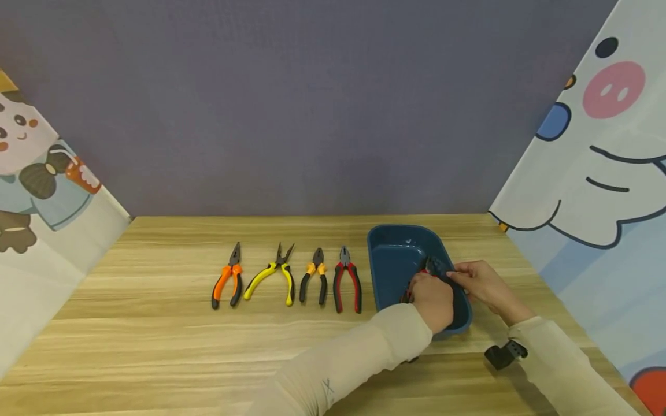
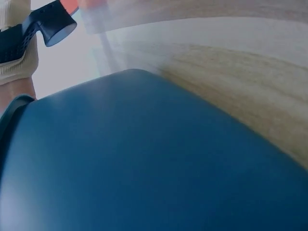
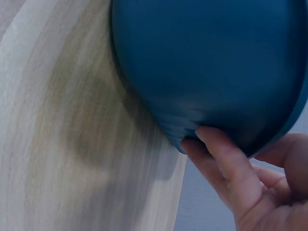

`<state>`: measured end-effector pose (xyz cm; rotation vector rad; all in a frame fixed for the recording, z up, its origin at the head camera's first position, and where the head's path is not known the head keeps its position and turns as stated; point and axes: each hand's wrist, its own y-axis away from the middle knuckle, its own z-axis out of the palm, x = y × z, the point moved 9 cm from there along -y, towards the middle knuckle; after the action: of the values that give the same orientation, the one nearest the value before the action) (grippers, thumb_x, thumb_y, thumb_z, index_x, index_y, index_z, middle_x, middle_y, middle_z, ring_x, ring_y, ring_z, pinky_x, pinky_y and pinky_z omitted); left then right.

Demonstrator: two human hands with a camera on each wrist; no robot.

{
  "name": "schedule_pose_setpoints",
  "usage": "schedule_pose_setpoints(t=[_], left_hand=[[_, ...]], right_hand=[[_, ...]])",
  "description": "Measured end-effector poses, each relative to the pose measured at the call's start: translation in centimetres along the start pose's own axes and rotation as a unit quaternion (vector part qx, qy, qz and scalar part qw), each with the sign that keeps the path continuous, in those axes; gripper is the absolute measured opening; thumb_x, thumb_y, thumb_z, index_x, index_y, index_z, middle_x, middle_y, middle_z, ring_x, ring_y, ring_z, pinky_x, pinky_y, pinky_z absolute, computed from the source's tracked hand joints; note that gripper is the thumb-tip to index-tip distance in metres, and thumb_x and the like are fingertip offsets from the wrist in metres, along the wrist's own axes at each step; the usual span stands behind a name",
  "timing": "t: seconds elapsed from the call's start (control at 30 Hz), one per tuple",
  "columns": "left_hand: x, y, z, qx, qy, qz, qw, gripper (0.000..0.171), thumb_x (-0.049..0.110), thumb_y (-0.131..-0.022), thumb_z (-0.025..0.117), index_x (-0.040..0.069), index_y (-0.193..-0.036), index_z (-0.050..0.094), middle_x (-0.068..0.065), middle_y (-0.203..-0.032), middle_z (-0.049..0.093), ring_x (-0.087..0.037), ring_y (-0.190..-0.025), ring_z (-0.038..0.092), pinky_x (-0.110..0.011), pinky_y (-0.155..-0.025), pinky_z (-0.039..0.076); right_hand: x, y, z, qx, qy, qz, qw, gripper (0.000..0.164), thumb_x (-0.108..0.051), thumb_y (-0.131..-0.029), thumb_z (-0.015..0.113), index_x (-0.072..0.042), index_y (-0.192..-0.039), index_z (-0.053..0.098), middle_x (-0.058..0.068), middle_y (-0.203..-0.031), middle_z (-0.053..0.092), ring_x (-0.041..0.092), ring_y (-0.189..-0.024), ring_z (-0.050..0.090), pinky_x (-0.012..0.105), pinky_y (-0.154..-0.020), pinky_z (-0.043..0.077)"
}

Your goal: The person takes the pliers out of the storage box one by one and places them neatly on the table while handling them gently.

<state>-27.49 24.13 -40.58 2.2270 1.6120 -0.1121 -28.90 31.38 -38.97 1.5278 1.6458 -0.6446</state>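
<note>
1 pr red-blk pliers [image 1: 429, 266], prob. hefty & stiff, best held by handles, is lying in blue plastic basin [image 1: 390, 268], L hand [image 1: 433, 299] gripping it, R hand [image 1: 481, 284] pinching basin's slick-looking rim.

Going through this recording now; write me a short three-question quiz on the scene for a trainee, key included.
1. How many pliers lie in the row on the table beside the tray?
2. True or false: the right hand holds the tray's edge.
3. Fill in the gap: in that row, the pliers nearest the tray have handles in black and ____.

Key:
1. Four.
2. True.
3. Red.
</note>
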Motion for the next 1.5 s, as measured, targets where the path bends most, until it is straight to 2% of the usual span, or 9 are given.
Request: schedule_pose_setpoints(t=[0.27, 0.43, 0.53, 0.63, 0.9, 1.03, 1.17, 1.4, 1.5], left_hand=[[-1.1, -0.5, -0.3, 0.025, 0.070, 0.035, 0.9966, 0.053, 0.062, -0.070, 0.071, 0.039, -0.116, 0.061, 0.016, -0.109, 0.061, -0.005, -0.097, 0.055, -0.026, -0.074, 0.044], [-1.9, -0.5, -0.3, 0.017, 0.090, 0.054, 0.9943, 0.056, 0.062, -0.068, 0.073, 0.038, -0.117, 0.061, 0.017, -0.112, 0.061, -0.005, -0.103, 0.054, -0.023, -0.082, 0.044], [-2.3, -0.6, -0.1, 0.001, 0.097, 0.050, 0.9941, 0.057, 0.062, -0.068, 0.072, 0.038, -0.118, 0.061, 0.016, -0.114, 0.060, -0.006, -0.106, 0.053, -0.022, -0.086, 0.043], [-2.6, -0.8, 0.1, -0.010, 0.112, 0.045, 0.9926, 0.059, 0.062, -0.067, 0.074, 0.034, -0.117, 0.062, 0.014, -0.111, 0.061, -0.008, -0.104, 0.052, -0.021, -0.085, 0.042], [-3.9, -0.9, -0.1, 0.000, 0.122, 0.081, 0.9893, 0.045, 0.053, -0.066, 0.076, 0.029, -0.102, 0.068, 0.013, -0.096, 0.063, -0.007, -0.090, 0.055, -0.020, -0.075, 0.045], [-4.6, -0.6, -0.3, 0.003, 0.149, 0.094, 0.9843, 0.031, 0.043, -0.066, 0.077, 0.023, -0.086, 0.066, 0.010, -0.082, 0.058, -0.006, -0.076, 0.052, -0.019, -0.065, 0.045], [-5.1, -0.4, -0.5, 0.011, 0.178, 0.108, 0.9779, 0.026, 0.038, -0.065, 0.077, 0.021, -0.082, 0.065, 0.008, -0.075, 0.056, -0.007, -0.068, 0.050, -0.020, -0.059, 0.043], [-5.4, -0.7, -0.3, 0.012, 0.201, 0.125, 0.9716, 0.026, 0.036, -0.064, 0.077, 0.019, -0.078, 0.063, 0.008, -0.071, 0.056, -0.008, -0.064, 0.049, -0.020, -0.055, 0.042], [-5.5, -0.6, -0.3, 0.012, 0.208, 0.125, 0.9700, 0.027, 0.038, -0.065, 0.078, 0.019, -0.074, 0.062, 0.008, -0.071, 0.056, -0.008, -0.066, 0.050, -0.020, -0.056, 0.042]], right_hand=[[0.0, 0.0, 0.0, -0.004, -0.009, 0.002, 1.000, 0.038, -0.013, -0.099, 0.047, 0.018, -0.120, 0.052, 0.000, -0.068, 0.064, 0.006, -0.055, 0.053, 0.032, -0.058, 0.054], [0.0, 0.1, 0.1, -0.006, -0.007, 0.005, 1.000, 0.038, -0.013, -0.099, 0.047, 0.018, -0.122, 0.051, -0.005, -0.056, 0.049, 0.005, -0.050, 0.048, 0.030, -0.053, 0.051], [0.0, 0.1, 0.1, -0.009, -0.010, 0.003, 1.000, 0.039, -0.013, -0.099, 0.047, 0.017, -0.122, 0.051, -0.003, -0.056, 0.050, 0.007, -0.050, 0.050, 0.030, -0.053, 0.052], [-0.1, 0.2, 0.2, -0.013, -0.015, -0.007, 1.000, 0.039, -0.012, -0.099, 0.046, 0.019, -0.121, 0.050, 0.006, -0.068, 0.064, 0.009, -0.056, 0.058, 0.032, -0.058, 0.054], [0.0, 0.2, 0.3, -0.014, -0.020, -0.008, 1.000, 0.043, -0.012, -0.099, 0.047, 0.022, -0.125, 0.044, 0.022, -0.094, 0.068, 0.016, -0.071, 0.068, 0.035, -0.063, 0.056], [0.1, 0.2, 0.3, -0.014, -0.018, -0.005, 1.000, 0.040, -0.011, -0.098, 0.047, 0.021, -0.123, 0.047, 0.015, -0.076, 0.066, 0.014, -0.063, 0.065, 0.034, -0.061, 0.055], [0.1, 0.1, 0.1, -0.009, -0.010, -0.001, 1.000, 0.039, -0.012, -0.098, 0.048, 0.019, -0.121, 0.050, 0.006, -0.066, 0.061, 0.013, -0.059, 0.063, 0.033, -0.059, 0.055], [0.1, 0.0, 0.2, -0.006, -0.012, -0.004, 1.000, 0.039, -0.013, -0.098, 0.049, 0.019, -0.121, 0.050, 0.017, -0.088, 0.069, 0.015, -0.065, 0.066, 0.035, -0.060, 0.055], [0.1, 0.1, 0.2, -0.004, -0.010, -0.004, 1.000, 0.039, -0.013, -0.098, 0.049, 0.019, -0.120, 0.051, 0.017, -0.087, 0.069, 0.014, -0.063, 0.065, 0.034, -0.060, 0.055]])
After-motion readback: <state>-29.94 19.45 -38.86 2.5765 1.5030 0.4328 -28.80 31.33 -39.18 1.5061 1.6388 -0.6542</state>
